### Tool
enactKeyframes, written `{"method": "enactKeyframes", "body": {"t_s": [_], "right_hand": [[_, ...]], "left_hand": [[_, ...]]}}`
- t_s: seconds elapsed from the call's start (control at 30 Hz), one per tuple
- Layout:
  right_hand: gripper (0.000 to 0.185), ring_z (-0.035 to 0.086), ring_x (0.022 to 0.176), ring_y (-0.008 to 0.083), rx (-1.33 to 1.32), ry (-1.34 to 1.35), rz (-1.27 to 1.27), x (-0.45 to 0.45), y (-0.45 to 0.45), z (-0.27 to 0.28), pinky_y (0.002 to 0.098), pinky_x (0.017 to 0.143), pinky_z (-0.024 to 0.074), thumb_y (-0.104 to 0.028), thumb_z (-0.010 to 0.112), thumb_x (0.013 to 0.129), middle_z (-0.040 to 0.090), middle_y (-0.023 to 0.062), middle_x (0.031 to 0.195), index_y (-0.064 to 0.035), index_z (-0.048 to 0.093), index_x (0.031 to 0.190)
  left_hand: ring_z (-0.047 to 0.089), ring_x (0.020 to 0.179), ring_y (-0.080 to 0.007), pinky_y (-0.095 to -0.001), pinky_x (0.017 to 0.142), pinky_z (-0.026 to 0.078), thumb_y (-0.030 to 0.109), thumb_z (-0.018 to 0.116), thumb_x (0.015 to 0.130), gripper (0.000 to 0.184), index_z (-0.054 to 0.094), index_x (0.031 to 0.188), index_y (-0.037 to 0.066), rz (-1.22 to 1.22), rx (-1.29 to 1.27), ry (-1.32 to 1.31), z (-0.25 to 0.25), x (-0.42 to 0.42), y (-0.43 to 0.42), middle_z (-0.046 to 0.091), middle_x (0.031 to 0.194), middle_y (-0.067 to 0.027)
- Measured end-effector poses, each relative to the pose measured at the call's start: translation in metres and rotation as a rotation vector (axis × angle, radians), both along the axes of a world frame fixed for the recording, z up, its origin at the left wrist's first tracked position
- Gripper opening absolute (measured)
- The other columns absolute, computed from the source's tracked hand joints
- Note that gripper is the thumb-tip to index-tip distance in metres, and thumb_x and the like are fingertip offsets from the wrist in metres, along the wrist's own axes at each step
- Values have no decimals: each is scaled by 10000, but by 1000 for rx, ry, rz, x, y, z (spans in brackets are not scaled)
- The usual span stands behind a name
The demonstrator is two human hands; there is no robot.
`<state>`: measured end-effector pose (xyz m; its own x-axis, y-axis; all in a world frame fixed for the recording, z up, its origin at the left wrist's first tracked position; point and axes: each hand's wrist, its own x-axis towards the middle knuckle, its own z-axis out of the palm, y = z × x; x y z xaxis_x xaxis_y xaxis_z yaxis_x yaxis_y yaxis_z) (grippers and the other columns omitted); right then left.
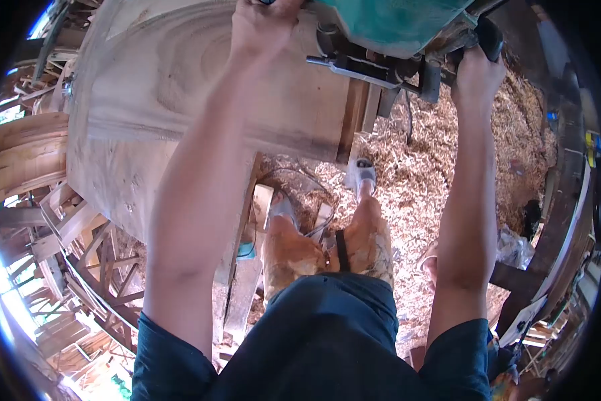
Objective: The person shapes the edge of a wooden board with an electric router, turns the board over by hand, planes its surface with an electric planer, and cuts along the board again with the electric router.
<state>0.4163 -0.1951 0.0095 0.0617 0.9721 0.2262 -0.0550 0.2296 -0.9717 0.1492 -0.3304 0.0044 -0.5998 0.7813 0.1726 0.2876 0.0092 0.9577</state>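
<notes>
A green power tool [394, 23] with a dark metal base is at the top, at the right end of a broad wooden board [280, 100]. My right hand [477, 73] is wrapped round a dark handle on the tool's right side. At the top edge, my left hand [268, 17] is closed beside the tool's left side, over the board; a small dark part shows at its fingers, and the frame edge cuts off what it grips. A metal rod [318, 61] sticks out to the left from the tool's base.
Wood shavings [421, 160] cover the ground at the right. Curved wooden pieces [26, 157] and stacked scraps stand at the left. A cable [300, 170] lies near my feet. Dark beams [568, 180] run along the right, near a clear plastic bag [514, 248].
</notes>
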Motion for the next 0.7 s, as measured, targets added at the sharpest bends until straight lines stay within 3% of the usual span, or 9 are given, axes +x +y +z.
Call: {"method": "enactKeyframes", "body": {"t_s": [0.03,0.3,0.43,0.6,0.67,0.7], "right_hand": [[129,571,606,140,-15,4,-9,3,-8,0,335,535,483,-92,672,817,608,43,747,31,658,854],[127,611,638,161,-63,124,2,9,-65,13,333,572,522,-85,675,838,629,65,810,27,666,897],[121,631,663,183,455,-445,-41,23,-29,-7,332,578,530,-64,682,821,641,83,815,6,668,918],[222,679,752,273,937,-1265,-206,28,59,-36,361,636,541,-26,667,764,698,85,878,-68,707,979],[211,668,742,248,597,-922,-73,12,62,-31,352,620,534,-28,650,783,687,87,869,-48,689,989],[206,663,737,235,276,-418,33,0,53,-27,348,612,531,-29,641,792,681,88,864,-38,680,995]], "left_hand": [[537,573,-109,-318,527,434,407,619,945,429,627,746,27,33,-109,207,17,8,-9,563,595,-27],[548,596,-104,-310,542,442,437,635,911,439,633,762,24,-16,-83,81,14,21,-55,574,617,-24],[548,606,-93,-298,548,441,404,651,898,399,632,754,33,-22,78,-29,8,19,-37,576,629,-10],[551,595,-103,-303,542,441,351,630,913,368,625,757,18,17,-12,30,15,0,6,570,629,-21],[550,584,-108,-311,532,438,323,611,926,342,624,762,23,-40,-5,26,4,-17,27,562,623,-28],[532,551,-109,-323,504,417,280,588,937,301,621,755,44,7,-86,219,9,-14,22,525,595,-20]]}}
